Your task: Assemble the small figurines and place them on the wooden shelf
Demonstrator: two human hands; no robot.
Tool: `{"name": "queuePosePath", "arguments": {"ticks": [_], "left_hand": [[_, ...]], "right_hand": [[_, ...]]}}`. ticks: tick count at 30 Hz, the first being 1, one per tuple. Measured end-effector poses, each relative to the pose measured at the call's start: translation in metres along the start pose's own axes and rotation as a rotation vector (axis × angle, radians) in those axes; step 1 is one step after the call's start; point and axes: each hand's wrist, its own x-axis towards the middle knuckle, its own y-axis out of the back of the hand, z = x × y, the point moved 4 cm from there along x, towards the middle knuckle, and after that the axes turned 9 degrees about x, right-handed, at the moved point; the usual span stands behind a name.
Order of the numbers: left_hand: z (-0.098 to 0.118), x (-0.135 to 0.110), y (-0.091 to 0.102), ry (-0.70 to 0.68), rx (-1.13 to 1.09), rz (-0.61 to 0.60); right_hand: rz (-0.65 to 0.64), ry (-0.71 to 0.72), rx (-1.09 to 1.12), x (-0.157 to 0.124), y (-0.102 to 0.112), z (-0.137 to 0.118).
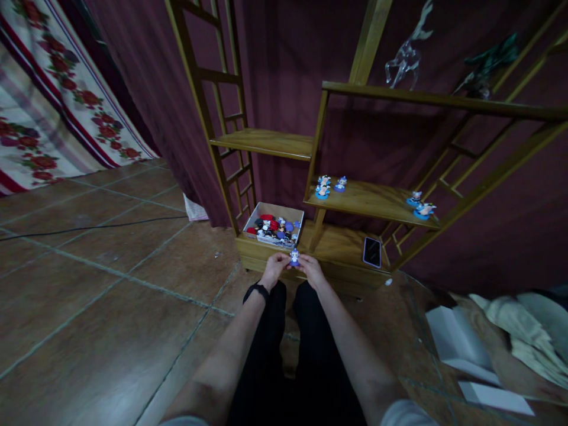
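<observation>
My left hand (275, 267) and my right hand (311, 270) meet in front of me, both pinching a small blue-and-white figurine (294, 257) between their fingertips. A black band sits on my left wrist. Just beyond the hands a white box (274, 225) full of small red, blue and dark toys rests on the bottom board of a wooden shelf unit (337, 244). Similar blue figurines stand on the middle shelf, two at its left end (328, 187) and two at its right end (421, 206).
A phone (371, 251) lies flat on the bottom board to the right of the hands. A glass deer (406, 56) and a dark ornament stand on the top shelf. White papers and a crumpled cloth (519, 331) lie on the tiled floor at right. A black cable crosses the floor at left.
</observation>
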Motion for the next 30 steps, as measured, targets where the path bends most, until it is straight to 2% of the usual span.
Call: {"name": "queuePosePath", "arguments": {"ticks": [12,30], "left_hand": [[0.005,-0.003,-0.0015,-0.004,0.005,0.021],[0.004,-0.0006,-0.0024,-0.023,0.033,0.023]], "right_hand": [[0.061,-0.001,0.018,0.0004,0.0007,0.0017],[-0.006,-0.001,-0.019,-0.0048,-0.0053,-0.0045]]}}
